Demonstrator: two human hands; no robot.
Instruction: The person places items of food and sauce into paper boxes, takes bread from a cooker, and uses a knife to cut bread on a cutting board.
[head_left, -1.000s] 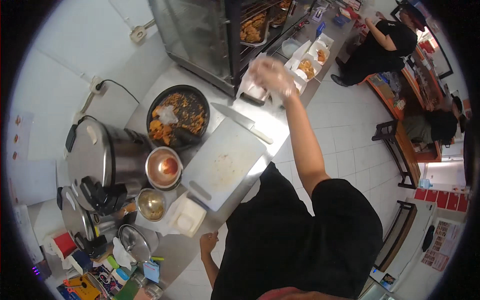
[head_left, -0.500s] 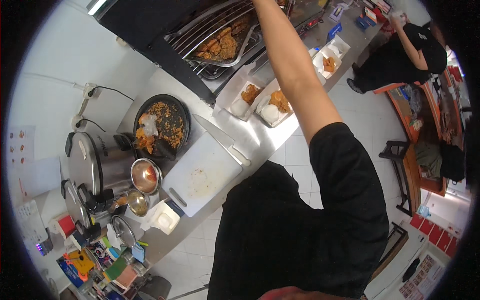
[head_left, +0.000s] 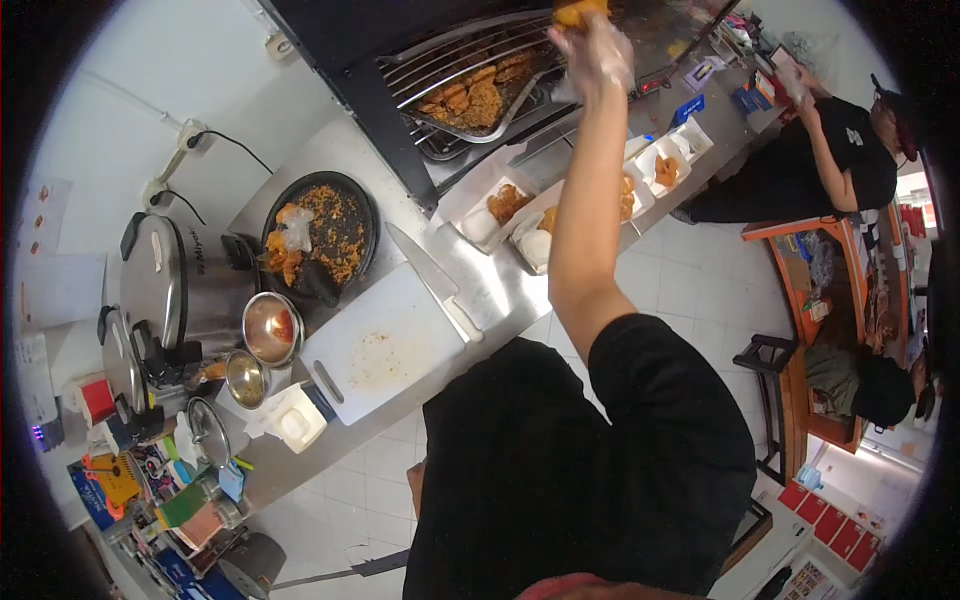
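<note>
My right hand (head_left: 597,55), in a clear plastic glove, is closed on a golden-orange piece of fried chicken (head_left: 580,12) at the top edge, in front of the open black warming cabinet (head_left: 345,75). Beside it, browned fried pieces (head_left: 470,100) fill a metal tray on the cabinet's wire rack (head_left: 440,65). Under my right forearm stand open white boxes (head_left: 478,228) holding rice and fried pieces. Of my left arm only a sliver of skin (head_left: 416,487) shows beside my black shirt; the hand is hidden.
On the steel counter lie a white cutting board (head_left: 385,350), a large knife (head_left: 435,280) and a round black pan (head_left: 372,235) with crumbs. Steel bowls (head_left: 250,325) and a large pressure cooker (head_left: 215,285) stand left. A co-worker (head_left: 850,150) stands at the far right.
My right hand has come back into view with the piece of fried chicken. The view has shifted, and a sliver of my left arm now shows.
</note>
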